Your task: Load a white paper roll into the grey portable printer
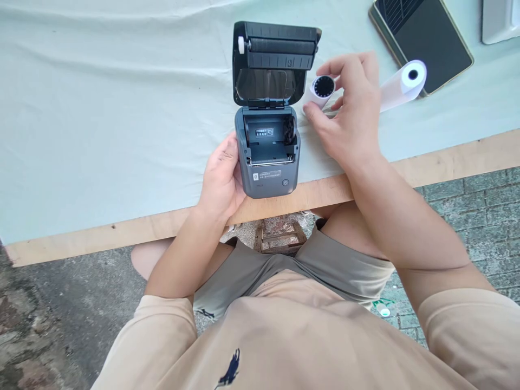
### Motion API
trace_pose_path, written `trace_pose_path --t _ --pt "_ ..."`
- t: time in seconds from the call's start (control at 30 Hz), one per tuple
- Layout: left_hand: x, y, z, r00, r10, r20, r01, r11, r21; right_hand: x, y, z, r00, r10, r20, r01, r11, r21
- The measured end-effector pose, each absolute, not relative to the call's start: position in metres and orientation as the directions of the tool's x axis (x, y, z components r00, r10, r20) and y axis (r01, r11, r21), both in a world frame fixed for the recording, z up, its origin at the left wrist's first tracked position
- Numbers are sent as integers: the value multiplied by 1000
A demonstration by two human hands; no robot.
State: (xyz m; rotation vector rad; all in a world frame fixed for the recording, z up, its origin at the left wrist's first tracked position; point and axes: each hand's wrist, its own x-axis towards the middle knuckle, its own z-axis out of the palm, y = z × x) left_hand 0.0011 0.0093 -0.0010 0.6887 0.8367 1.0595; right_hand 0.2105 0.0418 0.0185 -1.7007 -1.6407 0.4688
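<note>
A dark grey label printer (270, 184) stands near the table's front edge with its lid (276, 54) swung up and its paper bay bare. My left hand (223, 181) grips the printer along its left side, the fingers partly hidden behind it. To the right of the printer, my right hand (353, 103) has its thumb and fingers around a small white paper roll (319, 96) with a black toothed core end. Beyond that hand lies a longer white roll (400, 89) with a dark hole in its end, partly covered by the hand.
A dark flat device with a gold-coloured rim (430, 46) lies at the back right. Part of a white object (501, 24) shows in the far right corner. Pale cloth (101, 119) covers the table up to its bare wooden edge (154, 225).
</note>
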Motion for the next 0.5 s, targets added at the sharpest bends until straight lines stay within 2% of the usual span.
trace_pose_path --t 0.3,0.37,0.43,0.5 --pt "2 9 1 257 936 -240 -506 342 792 208 42 17 102 978 182 678 66 -732" --pt "2 9 2 260 934 -246 -513 350 784 208 39 21 73 970 232 699 116 -705" --pt "2 9 2 268 928 -259 -512 365 778 211 34 30 52 930 364 734 212 -646" --pt "2 9 2 272 924 -269 -501 374 780 220 31 41 130 917 378 694 188 -695"
